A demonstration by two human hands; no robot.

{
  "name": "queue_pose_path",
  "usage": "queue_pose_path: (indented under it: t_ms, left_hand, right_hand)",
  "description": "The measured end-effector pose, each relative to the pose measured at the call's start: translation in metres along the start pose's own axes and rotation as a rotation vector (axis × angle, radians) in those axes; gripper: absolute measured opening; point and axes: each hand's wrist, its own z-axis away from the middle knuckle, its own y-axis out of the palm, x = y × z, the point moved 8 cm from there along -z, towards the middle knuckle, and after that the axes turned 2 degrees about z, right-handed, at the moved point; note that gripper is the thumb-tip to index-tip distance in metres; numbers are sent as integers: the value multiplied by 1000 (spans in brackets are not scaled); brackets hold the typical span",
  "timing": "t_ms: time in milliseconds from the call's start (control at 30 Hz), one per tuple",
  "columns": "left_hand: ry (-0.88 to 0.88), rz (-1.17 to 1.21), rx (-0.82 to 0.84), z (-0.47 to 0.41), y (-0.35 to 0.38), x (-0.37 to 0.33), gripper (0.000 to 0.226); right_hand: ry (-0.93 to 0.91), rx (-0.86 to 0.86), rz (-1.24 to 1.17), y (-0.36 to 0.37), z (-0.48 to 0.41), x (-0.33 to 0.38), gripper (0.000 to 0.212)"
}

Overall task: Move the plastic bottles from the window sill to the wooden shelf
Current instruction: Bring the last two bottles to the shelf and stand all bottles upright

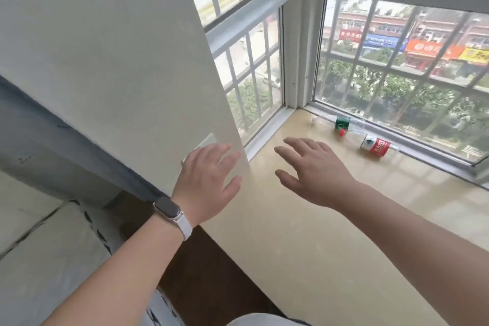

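Two clear plastic bottles lie on their sides on the beige window sill (304,233), close to the window frame. One has a green label (342,122); the other (374,145) has a red and white label and a red cap pointing left. My right hand (315,172) hovers over the sill with fingers spread, a short way in front and left of the bottles, touching neither. My left hand (206,180), with a watch on its wrist, is open near the wall corner at the sill's left end. No wooden shelf is in view.
A white wall corner (148,87) juts out on the left beside the barred window (397,74). Below the sill's front edge is a dark brown surface (211,272), and a grey tiled floor (53,246) lies lower left.
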Motion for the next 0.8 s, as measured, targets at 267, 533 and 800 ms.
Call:
queue_pose_path:
  t_ms: [267,533,800]
  left_hand:
    - [276,111,-46,-100,28,-44,48]
    - [521,189,73,-192,95,-65,47]
    - [664,251,120,-278,175,-84,44]
  right_hand:
    - [239,21,21,3,4,-86,57]
    - [486,81,58,19,5,-155,61]
    - [593,161,107,70,-30,-225,57]
